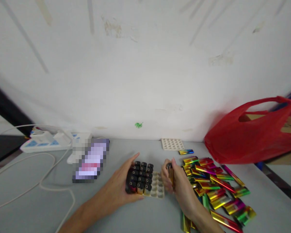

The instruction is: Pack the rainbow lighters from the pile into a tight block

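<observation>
A pale tray [157, 191] with rows of round hollows lies on the table in front of me. Several black-topped, shiny-sided pieces [142, 176], shaped like lighters, stand upright close together on its left part; the hollows on its right side are bare. My left hand [122, 181] wraps around the left side of this group, fingers along the far edge and thumb along the near edge. Just right of the tray, my right hand [173, 178] is closed on one black-topped gold piece [171, 174], held upright and partly hidden by the fingers.
Several shiny multicoloured pieces [215, 184] lie heaped on the right. Farther back are a second pale tray [172, 144] and a single blue-and-gold piece [186, 151]. A red plastic bag [232, 139] stands back right. A blurred-out phone [92, 160], a power strip [46, 144] and white cables [42, 174] lie left.
</observation>
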Demonstrator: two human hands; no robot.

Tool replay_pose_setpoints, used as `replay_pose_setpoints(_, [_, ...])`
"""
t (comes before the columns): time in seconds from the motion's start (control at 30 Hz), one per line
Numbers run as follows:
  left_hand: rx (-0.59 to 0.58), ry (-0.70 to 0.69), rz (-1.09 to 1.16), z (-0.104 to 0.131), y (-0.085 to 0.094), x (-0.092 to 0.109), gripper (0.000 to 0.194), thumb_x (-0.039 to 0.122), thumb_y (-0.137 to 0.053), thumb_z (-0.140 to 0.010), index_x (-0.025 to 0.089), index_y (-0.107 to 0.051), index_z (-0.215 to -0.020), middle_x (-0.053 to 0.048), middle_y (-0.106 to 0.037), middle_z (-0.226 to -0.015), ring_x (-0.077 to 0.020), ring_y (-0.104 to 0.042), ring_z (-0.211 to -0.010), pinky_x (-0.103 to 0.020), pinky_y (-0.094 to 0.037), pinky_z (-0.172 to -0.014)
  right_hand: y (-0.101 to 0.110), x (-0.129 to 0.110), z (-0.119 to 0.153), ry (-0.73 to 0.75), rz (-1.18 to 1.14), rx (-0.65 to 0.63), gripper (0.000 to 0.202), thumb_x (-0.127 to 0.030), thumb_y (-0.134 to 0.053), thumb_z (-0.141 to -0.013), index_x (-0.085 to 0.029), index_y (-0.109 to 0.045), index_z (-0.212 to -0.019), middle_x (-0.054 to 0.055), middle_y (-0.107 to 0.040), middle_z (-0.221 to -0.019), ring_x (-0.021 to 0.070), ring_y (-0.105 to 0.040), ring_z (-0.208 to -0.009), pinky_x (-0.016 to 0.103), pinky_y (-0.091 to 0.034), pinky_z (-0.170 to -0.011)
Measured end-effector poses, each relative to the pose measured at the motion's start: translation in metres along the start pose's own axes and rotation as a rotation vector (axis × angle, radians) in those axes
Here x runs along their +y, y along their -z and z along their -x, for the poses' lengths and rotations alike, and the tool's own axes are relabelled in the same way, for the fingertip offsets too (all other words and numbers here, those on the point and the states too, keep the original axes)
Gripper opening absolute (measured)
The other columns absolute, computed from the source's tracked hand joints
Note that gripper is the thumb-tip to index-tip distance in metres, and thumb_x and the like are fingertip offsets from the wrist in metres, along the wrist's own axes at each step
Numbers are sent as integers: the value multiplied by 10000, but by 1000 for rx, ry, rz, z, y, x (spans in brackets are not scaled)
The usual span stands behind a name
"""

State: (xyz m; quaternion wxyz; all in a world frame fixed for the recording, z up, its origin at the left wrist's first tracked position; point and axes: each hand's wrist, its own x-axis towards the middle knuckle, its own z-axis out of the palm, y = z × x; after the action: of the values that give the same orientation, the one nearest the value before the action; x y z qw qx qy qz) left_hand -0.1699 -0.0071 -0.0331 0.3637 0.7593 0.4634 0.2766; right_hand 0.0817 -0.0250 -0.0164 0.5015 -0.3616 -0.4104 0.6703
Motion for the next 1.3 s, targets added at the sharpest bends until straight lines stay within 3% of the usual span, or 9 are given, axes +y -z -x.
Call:
replay_pose_setpoints(0.17, [14,6,22,-1,0,5,1196,227,-987,-738,314,-306,-1717,-125,-633,-1566,-389,-638,-1412,-537,-470,-1252,-6,-9,8,-127,-129,-177,654,-773,-536,-1020,-243,-457,-644,-84,-277,-533,123,-185,-503,302,-169,-515])
replay_pose_setpoints(0.37, [-7,4,8,-4,-1,2,1205,251,-986,-752,316,-264,-1714,-130,-616,-1580,-390,-628,-1417,-557,-450,-1260,-6,-2,3,-105,-237,-209,671,-733,-642,-960,-264,-347,-582,-101,-227,-524,98,-158,-463,295,-144,-469])
replay_pose_setpoints(0.6, [1,-20,-14,-2,-2,-3,1218,254,-991,-756,333,-251,-1721,-114,-605,-1599,-387,-636,-1417,-544,-459,-1264,-3,7,3,-147,-292,-124,636,-685,-720,-888,-268,-358,-571,-117,-222,-493,74,-136,-420,275,-118,-421])
replay_pose_setpoints(0.8, [-13,-6,-19,-1,-1,-1,1222,238,-995,-769,341,-239,-1723,-124,-561,-1638,-390,-591,-1467,-575,-419,-1292,-7,3,3,-109,-254,-69,659,-751,-690,-927,-250,-398,-613,-113,-225,-530,91,-138,-477,265,-129,-458])
replay_pose_setpoints(0.97, [-5,-16,-32,-1,-1,-2,1224,253,-997,-768,336,-239,-1726,-134,-507,-1692,-401,-548,-1514,-582,-410,-1303,-7,0,3,-67,-148,-32,613,-775,-643,-971,-229,-533,-714,-108,-266,-542,107,-151,-494,269,-133,-476])
replay_pose_setpoints(1.17, [8,-23,-64,-2,-2,-4,1233,251,-1001,-755,343,-254,-1732,-137,-480,-1723,-424,-503,-1555,-614,-389,-1314,-6,-3,7,-16,-91,-84,686,-756,-525,-1037,-235,-471,-595,-65,-316,-548,127,-271,-528,311,-248,-559])
replay_pose_setpoints(1.3, [8,-28,-56,-1,-4,-7,1231,266,-998,-762,346,-254,-1740,-133,-484,-1725,-417,-515,-1553,-603,-401,-1314,-4,-3,5,-23,-133,-114,672,-758,-539,-1028,-244,-438,-606,-71,-297,-561,130,-248,-531,308,-235,-549])
